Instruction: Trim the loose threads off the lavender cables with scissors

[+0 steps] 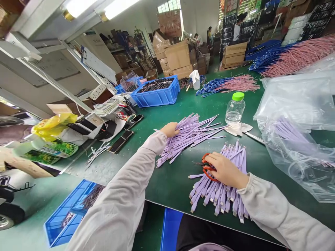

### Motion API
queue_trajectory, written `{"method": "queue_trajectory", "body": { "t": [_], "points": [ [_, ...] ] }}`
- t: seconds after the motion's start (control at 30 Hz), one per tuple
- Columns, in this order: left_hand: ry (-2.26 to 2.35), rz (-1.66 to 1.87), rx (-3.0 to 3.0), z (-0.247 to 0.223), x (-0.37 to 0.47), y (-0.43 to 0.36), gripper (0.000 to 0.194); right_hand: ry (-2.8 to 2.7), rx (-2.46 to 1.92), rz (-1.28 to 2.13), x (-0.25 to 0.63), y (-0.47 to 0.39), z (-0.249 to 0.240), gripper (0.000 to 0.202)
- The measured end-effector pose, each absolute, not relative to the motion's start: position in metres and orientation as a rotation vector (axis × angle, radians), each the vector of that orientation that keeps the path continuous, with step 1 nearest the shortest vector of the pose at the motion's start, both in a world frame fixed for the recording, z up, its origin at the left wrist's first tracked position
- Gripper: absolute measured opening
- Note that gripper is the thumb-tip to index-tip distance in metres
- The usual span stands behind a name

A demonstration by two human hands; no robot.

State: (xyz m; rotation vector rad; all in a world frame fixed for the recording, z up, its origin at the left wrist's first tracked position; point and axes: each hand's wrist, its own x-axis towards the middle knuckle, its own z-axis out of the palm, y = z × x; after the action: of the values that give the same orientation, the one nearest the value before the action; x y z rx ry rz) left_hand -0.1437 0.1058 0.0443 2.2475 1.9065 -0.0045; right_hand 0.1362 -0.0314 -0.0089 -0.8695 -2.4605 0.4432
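Two piles of flat purple cables lie on the green table. At the far pile [180, 143], my left hand [170, 129] has its fingers closed on the upper left part of the cables. My right hand [226, 170] is over the near pile [218, 197], whose flat connector ends point toward the table's front edge. It holds scissors [209, 168] with red handles, their small blades pointing left. Fingers of the right hand wrap round the handles, and its palm hides some of the cables beneath.
A clear jar with a green lid [235, 108] stands behind a white cloth [238, 129]. Plastic bags [300, 146] with purple cables lie at the right. A blue crate [157, 96] of dark parts is at the back. Two phones [121, 141] lie at left, and blue bins stand below.
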Motion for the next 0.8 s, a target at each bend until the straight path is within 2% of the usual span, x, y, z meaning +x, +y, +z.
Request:
{"method": "queue_trajectory", "body": {
  "t": [0.13,0.3,0.37,0.47,0.53,0.6,0.7,0.8],
  "points": [
    [2.017,0.137,2.195,0.043,-0.142,0.097,0.015,-2.452,-0.864,0.441,0.137,-0.031,-0.010,0.015],
    [2.091,0.505,2.140,0.063,-0.154,0.092,0.016,-2.446,-0.853,0.399,0.137,-0.030,-0.011,0.014],
    [2.106,0.811,2.088,0.073,-0.160,0.087,0.019,-2.446,-0.850,0.390,0.137,-0.030,-0.012,0.014],
    [2.002,1.477,1.942,0.081,-0.166,0.073,0.023,-2.452,-0.844,0.393,0.137,-0.030,-0.012,0.017],
    [1.909,1.735,1.864,0.078,-0.165,0.062,0.029,-2.462,-0.844,0.398,0.137,-0.030,-0.011,0.017],
    [1.891,1.704,1.814,0.068,-0.162,0.051,0.031,-2.472,-0.844,0.399,0.137,-0.030,-0.010,0.016],
    [1.888,1.460,1.692,0.052,-0.160,0.041,0.024,-2.477,-0.836,0.388,0.137,-0.030,-0.009,0.014],
    [1.776,1.611,1.569,0.051,-0.162,0.042,0.030,-2.479,-0.834,0.371,0.138,-0.030,-0.009,0.014]
  ]
}}
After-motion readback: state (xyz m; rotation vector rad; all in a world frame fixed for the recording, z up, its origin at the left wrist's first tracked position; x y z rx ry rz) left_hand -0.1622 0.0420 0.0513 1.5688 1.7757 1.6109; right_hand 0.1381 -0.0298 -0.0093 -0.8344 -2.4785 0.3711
